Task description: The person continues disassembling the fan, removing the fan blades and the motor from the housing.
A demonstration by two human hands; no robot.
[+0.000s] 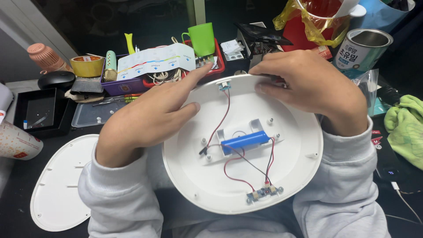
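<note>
**Open white shell held at its far rim by both hands**

The white shell [246, 185], a round shallow casing with its inside facing up, sits in front of the person, over the lap and against the near edge of the dark table [17, 176]. Both hands grip it at the far rim.

The left hand [150, 117] lies across the upper left part of the shell, fingers stretched toward a small circuit board [225, 85] fixed at the rim; the index fingertip is close beside that board. The right hand [313, 86] is curled over the far rim from the right, fingers bent down onto the edge and the thumb on the inner face. Neither hand holds any separate item.

Inside the shell, a blue battery [245, 142] rests in a white cradle at the centre. Red wires [222, 119] and black wires run from it up to the rim board and down to a second small board [264, 193] at the near edge.

A flat white cover [57, 189] lies on the table to the left, apart from the shell. Behind stand a green mug [202, 39], a tape roll [87, 66], a black mouse [56, 79] and a metal tin [361, 48]. A green cloth [405, 128] lies at the right.
</note>
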